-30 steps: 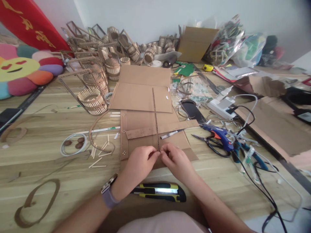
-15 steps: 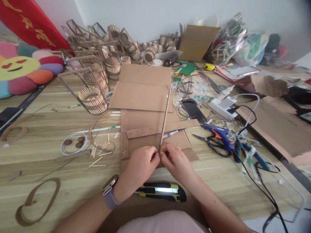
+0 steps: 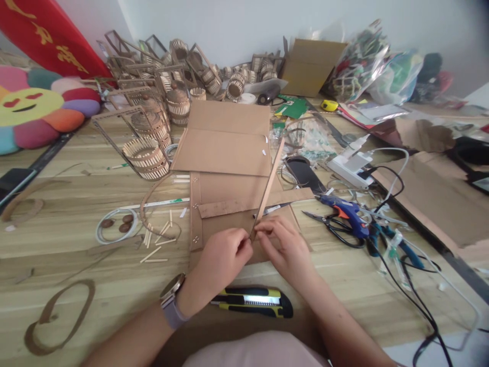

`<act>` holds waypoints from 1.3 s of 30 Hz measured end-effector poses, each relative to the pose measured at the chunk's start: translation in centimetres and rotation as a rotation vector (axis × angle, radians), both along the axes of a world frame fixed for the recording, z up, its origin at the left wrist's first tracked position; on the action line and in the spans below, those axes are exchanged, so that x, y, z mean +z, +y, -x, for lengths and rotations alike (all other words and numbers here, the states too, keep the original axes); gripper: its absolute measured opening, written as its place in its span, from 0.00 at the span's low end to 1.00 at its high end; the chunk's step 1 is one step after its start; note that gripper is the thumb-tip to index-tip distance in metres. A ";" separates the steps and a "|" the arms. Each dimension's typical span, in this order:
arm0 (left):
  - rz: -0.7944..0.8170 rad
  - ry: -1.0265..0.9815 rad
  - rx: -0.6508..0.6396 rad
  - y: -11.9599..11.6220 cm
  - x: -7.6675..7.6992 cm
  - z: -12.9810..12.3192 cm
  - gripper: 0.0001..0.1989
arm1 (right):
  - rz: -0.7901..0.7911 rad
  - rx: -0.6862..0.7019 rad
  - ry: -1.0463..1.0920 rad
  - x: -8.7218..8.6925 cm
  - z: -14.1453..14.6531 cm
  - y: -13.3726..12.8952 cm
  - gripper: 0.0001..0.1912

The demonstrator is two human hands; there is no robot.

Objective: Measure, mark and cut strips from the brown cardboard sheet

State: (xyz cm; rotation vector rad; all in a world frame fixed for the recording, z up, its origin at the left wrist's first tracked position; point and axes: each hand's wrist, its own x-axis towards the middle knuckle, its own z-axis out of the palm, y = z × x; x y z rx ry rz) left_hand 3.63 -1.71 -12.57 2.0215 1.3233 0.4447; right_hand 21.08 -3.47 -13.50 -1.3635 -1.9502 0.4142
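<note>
A narrow cardboard strip [image 3: 272, 178] slants up and away from my hands, over the stacked cardboard sheets [image 3: 225, 153]. My left hand [image 3: 229, 255] pinches its near end, fingers curled. Close beside it, my right hand [image 3: 284, 244] has thumb and fingertips closed on the same strip a little farther up. The very end of the strip is hidden by my fingers. Beneath it a wider cardboard strip [image 3: 229, 206] and a pen [image 3: 272, 209] lie on the sheets. A yellow and black utility knife [image 3: 255, 302] rests below my hands, near my body.
Black scissors [image 3: 340, 229], a blue glue gun [image 3: 349, 214] and pliers [image 3: 401, 247] lie at right beside a power strip [image 3: 351, 171]. Several small slatted buckets [image 3: 147, 158] stand at back left. Small wooden sticks [image 3: 155, 252] and a white tape ring [image 3: 114, 239] lie at left.
The far end of the narrow strip has swung to the right, and its flat face now shows. My right hand has shifted slightly; my left hand stays nearly in place.
</note>
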 end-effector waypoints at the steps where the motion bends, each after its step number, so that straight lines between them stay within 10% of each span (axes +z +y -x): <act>1: 0.055 -0.063 0.014 0.1 0.2 0.2 0.10 | -0.071 0.002 -0.008 0.1 -0.2 0.1 0.10; 11: 0.494 -0.474 0.039 0.6 1.1 1.0 0.08 | -0.432 0.130 -0.083 0.0 -0.5 0.0 0.16; 30: -0.204 -0.251 -0.083 -1.1 0.8 0.1 0.14 | -0.496 0.032 -0.065 0.7 0.8 -0.7 0.11; 39: -0.285 -0.159 -0.145 -0.9 1.3 0.3 0.12 | -0.391 0.019 0.011 0.5 0.7 -0.7 0.09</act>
